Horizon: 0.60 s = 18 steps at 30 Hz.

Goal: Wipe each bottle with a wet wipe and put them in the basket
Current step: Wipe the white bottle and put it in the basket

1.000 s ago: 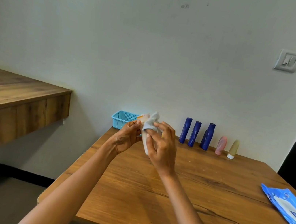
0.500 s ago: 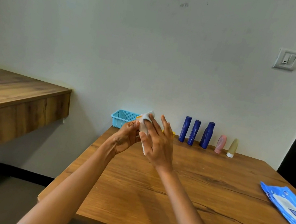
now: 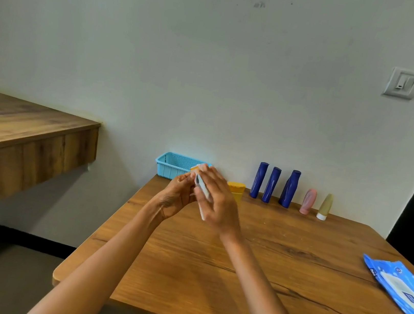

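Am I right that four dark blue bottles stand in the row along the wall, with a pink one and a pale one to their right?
Not quite: the head view shows three dark blue bottles, not four. The pink bottle and the pale bottle do stand to their right.

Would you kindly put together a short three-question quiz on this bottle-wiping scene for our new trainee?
1. True or false: the blue basket sits at the table's far left corner, by the wall.
2. How many dark blue bottles stand in the row by the wall?
3. Which lies near the table's right edge? A) a sponge B) the blue wipes pack C) a towel

Key: 1 true; 2 three; 3 B. The left hand holds a small item, mostly hidden, while the right hand presses the white wipe against it.
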Each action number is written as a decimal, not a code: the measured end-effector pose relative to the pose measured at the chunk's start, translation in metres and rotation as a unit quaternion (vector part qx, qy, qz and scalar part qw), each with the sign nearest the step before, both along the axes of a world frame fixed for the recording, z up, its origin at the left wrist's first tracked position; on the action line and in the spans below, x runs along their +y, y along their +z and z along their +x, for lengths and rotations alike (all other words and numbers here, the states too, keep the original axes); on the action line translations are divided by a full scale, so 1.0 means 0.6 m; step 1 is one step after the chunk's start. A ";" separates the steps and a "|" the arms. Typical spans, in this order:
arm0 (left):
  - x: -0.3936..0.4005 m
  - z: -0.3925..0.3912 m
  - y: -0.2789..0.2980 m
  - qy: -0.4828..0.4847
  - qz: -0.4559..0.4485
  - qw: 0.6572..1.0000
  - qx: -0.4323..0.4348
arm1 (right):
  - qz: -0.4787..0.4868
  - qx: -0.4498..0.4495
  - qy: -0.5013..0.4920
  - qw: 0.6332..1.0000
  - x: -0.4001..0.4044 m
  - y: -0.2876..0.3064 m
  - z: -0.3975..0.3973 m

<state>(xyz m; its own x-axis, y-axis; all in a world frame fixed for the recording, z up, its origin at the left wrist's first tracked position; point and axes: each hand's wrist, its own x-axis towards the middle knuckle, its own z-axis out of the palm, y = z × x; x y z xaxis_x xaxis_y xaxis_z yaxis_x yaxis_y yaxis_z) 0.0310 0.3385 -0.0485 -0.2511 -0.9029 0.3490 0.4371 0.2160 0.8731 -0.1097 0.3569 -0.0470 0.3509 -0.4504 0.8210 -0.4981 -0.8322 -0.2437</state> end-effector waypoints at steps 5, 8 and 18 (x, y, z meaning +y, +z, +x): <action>-0.002 0.004 -0.003 0.006 -0.019 1.000 0.007 | 0.048 0.131 -0.015 0.990 -0.009 -0.020 -0.001; -0.002 0.007 -0.010 -0.011 -0.019 1.000 0.021 | 0.062 0.143 -0.036 0.987 -0.018 -0.008 -0.003; -0.007 0.020 -0.016 0.007 -0.013 0.999 0.031 | 0.046 0.144 -0.057 0.987 -0.018 -0.029 -0.013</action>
<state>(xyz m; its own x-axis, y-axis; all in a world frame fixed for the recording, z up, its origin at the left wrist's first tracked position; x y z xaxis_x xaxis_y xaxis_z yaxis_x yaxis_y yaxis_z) 0.0427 0.3343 -0.0579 -0.2166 -0.8965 0.3865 0.4865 0.2441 0.8389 -0.1173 0.3461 -0.0644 0.5067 -0.5683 0.6483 -0.6466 -0.7479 -0.1503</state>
